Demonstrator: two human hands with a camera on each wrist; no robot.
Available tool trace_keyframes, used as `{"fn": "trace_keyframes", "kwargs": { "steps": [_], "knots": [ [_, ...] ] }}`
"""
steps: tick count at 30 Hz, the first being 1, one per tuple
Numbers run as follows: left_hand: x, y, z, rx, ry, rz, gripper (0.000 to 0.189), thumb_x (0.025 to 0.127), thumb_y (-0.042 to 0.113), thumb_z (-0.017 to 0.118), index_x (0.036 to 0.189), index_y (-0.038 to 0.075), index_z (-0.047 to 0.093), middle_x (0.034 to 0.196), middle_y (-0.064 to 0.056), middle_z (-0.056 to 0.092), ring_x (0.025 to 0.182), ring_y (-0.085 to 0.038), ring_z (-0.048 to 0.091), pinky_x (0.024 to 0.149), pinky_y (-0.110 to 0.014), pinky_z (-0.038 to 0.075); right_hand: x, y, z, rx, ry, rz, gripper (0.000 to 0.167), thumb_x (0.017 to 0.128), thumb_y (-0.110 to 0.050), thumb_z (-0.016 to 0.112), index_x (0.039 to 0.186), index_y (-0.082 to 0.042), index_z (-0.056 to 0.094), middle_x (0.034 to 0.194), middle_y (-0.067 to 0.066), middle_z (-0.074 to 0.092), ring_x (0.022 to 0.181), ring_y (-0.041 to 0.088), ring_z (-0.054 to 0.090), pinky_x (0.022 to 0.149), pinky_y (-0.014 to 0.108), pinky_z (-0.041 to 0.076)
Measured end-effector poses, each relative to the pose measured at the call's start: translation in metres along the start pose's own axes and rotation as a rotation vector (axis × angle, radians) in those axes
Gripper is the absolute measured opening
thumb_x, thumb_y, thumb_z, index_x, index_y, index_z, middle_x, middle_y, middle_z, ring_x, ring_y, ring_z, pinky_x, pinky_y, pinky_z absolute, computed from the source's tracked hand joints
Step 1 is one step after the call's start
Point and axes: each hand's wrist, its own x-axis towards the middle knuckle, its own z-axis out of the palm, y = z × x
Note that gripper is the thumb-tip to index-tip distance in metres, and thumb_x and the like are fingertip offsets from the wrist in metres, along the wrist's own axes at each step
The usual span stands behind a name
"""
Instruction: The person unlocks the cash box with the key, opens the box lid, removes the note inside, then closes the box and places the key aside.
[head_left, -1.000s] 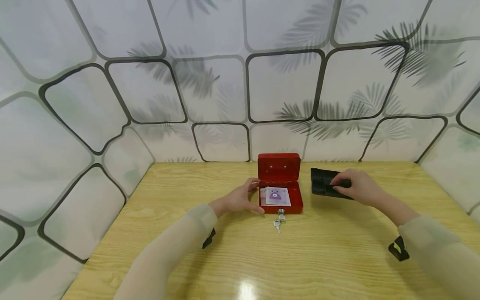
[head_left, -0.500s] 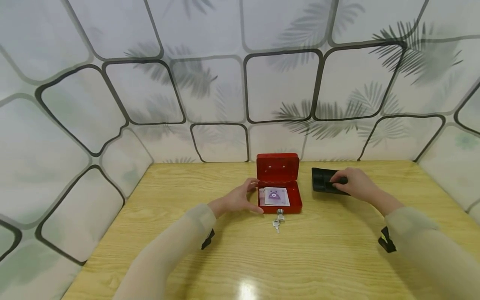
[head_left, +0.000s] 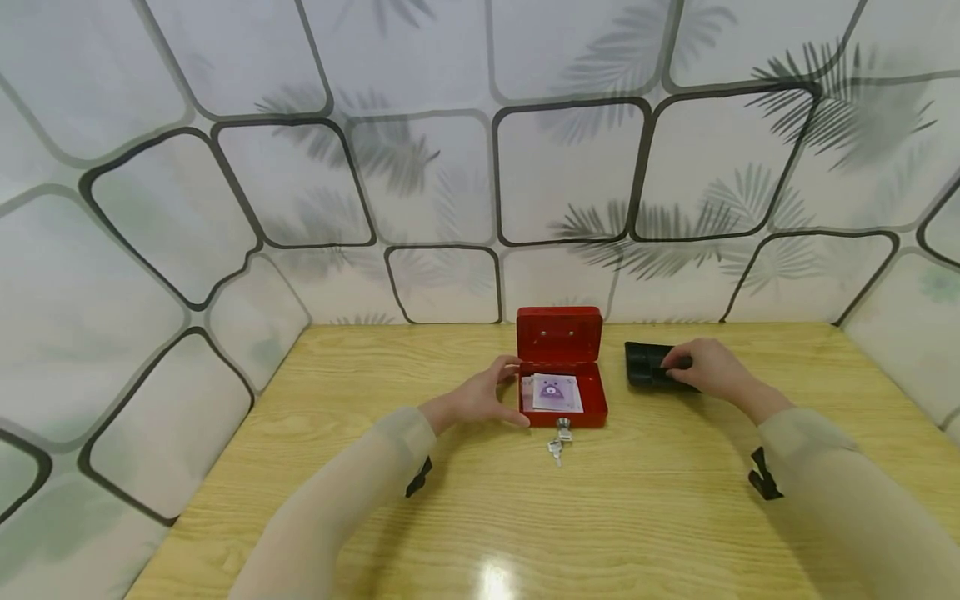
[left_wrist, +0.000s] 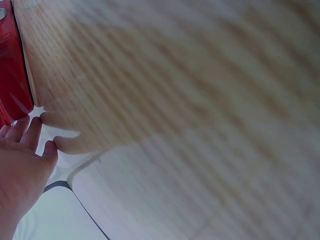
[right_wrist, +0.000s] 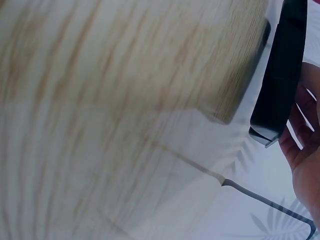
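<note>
Leaf-patterned walls [head_left: 570, 175] rise behind a pale wooden table [head_left: 450, 517]. The left hand [head_left: 480, 398] has its thumb and fingers spread wide against the near side of a red box [head_left: 588, 419], bracing it rather than gripping. Purple printed notes [head_left: 558, 393] lie inside, right of that hand; keys [head_left: 556, 450] sit just beyond its thumb.

The right hand [head_left: 716, 367] pinches a black tray [head_left: 643, 364] between thumb and fingers, the tray reaching out to their left, seemingly just off the tabletop. I'd hold that pinch firm, carry the tray level, and let the left hand steady the box without nudging the keys.
</note>
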Motion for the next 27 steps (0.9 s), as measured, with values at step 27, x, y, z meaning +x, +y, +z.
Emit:
{"fn": "trace_keyframes", "kwargs": {
  "steps": [27],
  "knots": [
    [0.0022,-0.0034,0.0007,-0.011,0.001,-0.017,0.092,0.076,0.026,0.086,0.145,0.016,0.025,0.154,-0.01,0.033,0.142,-0.023,0.028,0.116,-0.041,0.016,-0.0016,0.0007,0.0006,0.075,0.034,0.011,0.012,0.087,-0.007,0.071,0.097,0.0,0.072,0.091,0.011,0.07,0.088,0.038,0.063,0.074,0.052,0.05]
  ]
}}
